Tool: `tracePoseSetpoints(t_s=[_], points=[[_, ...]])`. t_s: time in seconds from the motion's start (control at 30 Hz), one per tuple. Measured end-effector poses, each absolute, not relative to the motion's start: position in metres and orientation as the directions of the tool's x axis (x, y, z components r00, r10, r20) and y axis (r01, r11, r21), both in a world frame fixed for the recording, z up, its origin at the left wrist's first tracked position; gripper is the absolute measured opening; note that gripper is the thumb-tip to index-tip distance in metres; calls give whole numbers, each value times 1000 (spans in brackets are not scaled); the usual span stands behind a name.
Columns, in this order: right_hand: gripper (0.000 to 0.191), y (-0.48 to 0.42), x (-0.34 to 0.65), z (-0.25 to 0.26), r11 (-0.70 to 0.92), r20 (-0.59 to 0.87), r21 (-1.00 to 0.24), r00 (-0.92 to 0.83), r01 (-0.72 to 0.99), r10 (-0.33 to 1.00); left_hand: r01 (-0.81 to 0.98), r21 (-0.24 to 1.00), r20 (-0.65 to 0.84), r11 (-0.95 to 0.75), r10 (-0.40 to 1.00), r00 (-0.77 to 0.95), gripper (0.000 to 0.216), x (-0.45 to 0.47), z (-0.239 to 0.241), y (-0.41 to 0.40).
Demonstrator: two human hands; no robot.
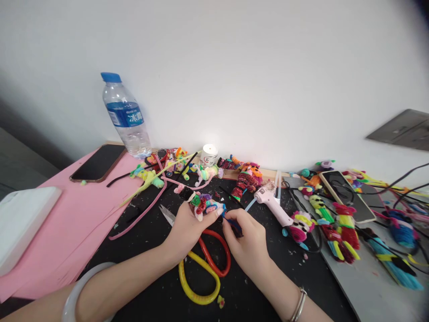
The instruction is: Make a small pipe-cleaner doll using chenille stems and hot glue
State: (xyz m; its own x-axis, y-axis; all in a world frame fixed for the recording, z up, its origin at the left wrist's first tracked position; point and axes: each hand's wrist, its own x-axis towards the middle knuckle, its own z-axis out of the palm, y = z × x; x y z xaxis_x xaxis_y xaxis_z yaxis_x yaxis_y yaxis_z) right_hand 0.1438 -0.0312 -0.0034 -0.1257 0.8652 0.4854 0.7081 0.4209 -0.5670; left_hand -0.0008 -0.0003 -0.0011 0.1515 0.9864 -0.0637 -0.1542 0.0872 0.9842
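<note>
My left hand is closed around a small multicoloured pipe-cleaner figure, with green, red, purple and white parts showing above the fingers. At the figure's blue end, my right hand pinches a dark blue pipe cleaner between thumb and fingertips. Both hands meet just above the black mat. Below them lie scissors with one yellow and one red handle loop; their blade tips stick out left of my left hand. A pale pink glue gun rests to the right of my right hand.
A water bottle and a phone stand or lie at the back left on pink paper. A white box is at far left. Several pipe-cleaner figures, another phone and black cables crowd the right. A wall closes off the back.
</note>
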Motion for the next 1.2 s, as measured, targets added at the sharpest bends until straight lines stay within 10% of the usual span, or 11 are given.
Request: tracePoseSetpoints(t_s=[1.2], points=[[15, -39, 145, -5, 457, 479, -573, -175, 680, 861, 145, 971, 169, -191, 974, 153, 18, -2, 14, -6]])
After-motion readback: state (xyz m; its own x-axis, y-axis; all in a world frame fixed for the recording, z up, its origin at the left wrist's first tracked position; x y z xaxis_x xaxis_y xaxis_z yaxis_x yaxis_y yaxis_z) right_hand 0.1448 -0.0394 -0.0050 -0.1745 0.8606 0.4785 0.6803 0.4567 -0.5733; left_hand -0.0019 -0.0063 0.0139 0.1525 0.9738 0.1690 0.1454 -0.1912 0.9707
